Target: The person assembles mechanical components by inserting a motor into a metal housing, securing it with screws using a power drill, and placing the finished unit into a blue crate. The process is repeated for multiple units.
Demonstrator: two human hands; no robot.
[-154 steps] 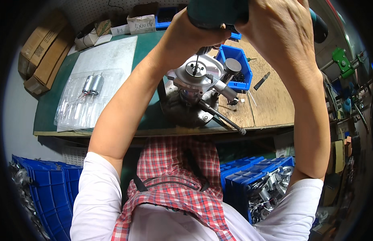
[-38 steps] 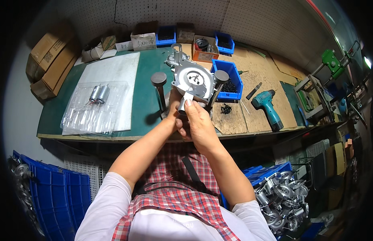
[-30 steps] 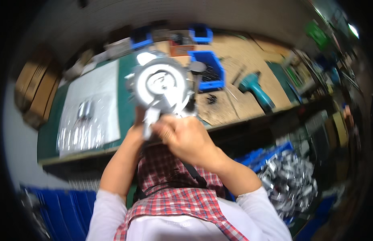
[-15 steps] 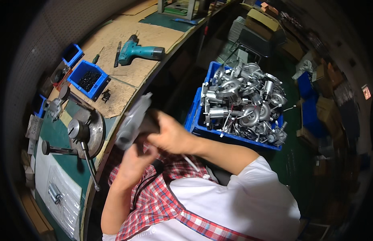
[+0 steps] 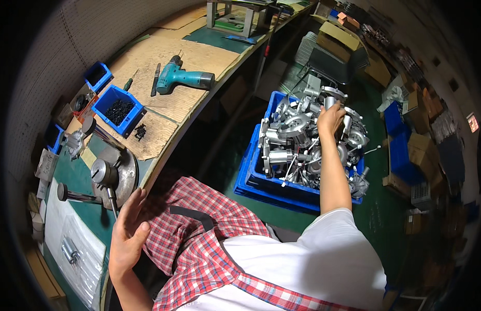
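My right hand [image 5: 331, 120] reaches into the blue crate [image 5: 297, 187], its fingers closed round the cylinder of a silver motor assembly [image 5: 329, 102] on top of the pile. Part of that assembly is hidden by the hand. Many similar motor assemblies [image 5: 297, 124] with round housings and thin wires fill the crate. My left hand [image 5: 127, 236] is held at the bench edge, fingers stretched out and holding nothing. Nearest to it stands a round metal fixture [image 5: 101, 171] with a lever handle.
On the bench lie a teal cordless drill [image 5: 183, 79], a blue bin of black screws [image 5: 116, 109], loose screws [image 5: 140, 132], a screwdriver [image 5: 129, 82] and a small silver motor [image 5: 69, 250]. A black chair [image 5: 328, 65] and cardboard boxes [image 5: 336, 39] stand beyond the crate.
Both hands were together on a grey metal part before my body. My right hand has since gone to the crate on the right; my left has moved left, empty.
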